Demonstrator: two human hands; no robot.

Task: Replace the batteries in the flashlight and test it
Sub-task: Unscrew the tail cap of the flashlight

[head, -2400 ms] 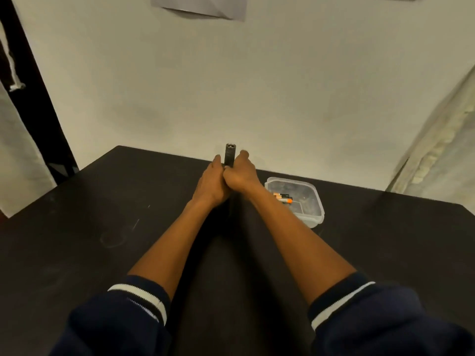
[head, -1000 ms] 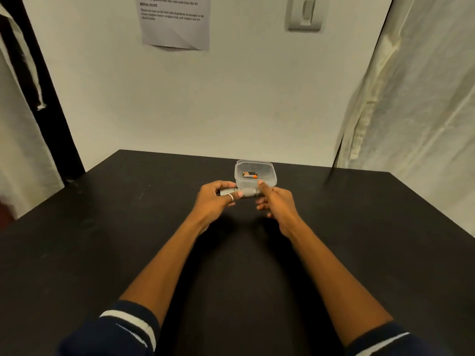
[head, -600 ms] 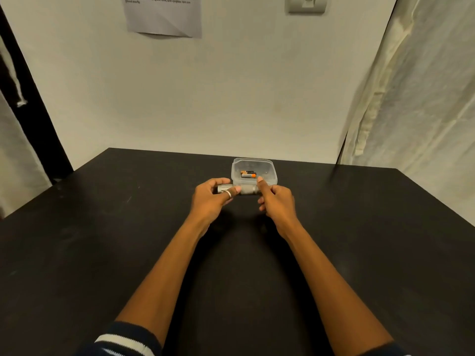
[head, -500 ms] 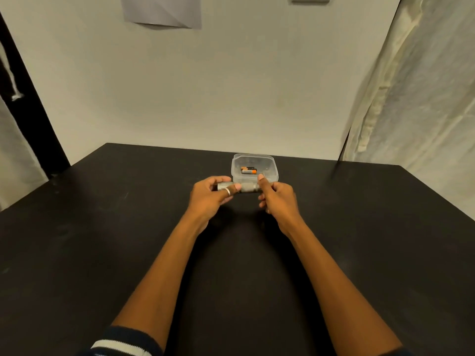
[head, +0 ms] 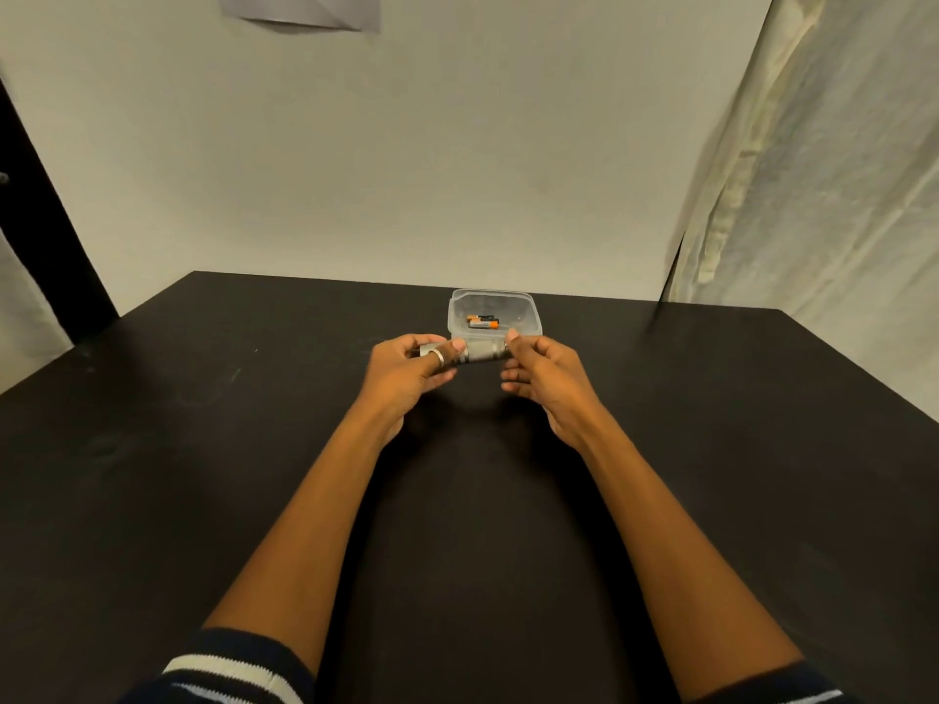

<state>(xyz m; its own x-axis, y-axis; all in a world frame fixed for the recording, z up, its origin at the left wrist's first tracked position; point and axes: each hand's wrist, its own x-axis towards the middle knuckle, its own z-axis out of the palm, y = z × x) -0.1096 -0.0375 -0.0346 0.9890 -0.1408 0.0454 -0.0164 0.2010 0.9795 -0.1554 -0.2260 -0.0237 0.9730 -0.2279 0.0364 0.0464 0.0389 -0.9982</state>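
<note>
Black matte tabletop [head: 152,449], faintly scuffed toward the left, reaching back to a plain off-white wall [head: 406,170]. High on that wall, lower edge of a grey paper sheet [head: 305,10], cut off by the top of the frame. Far right: pale, creased curtain [head: 838,170] hanging beside the table's rear corner. Far left: dark upright frame [head: 45,236], with white cloth [head: 25,317] below it.

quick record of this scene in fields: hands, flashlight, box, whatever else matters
flashlight: silver, held level between both hands
left hand: grips its left end, wears a ring
right hand: pinches its right end
container: clear plastic, no lid, on the table just behind the flashlight
batteries: orange and black, lying in the container
table: black
</note>
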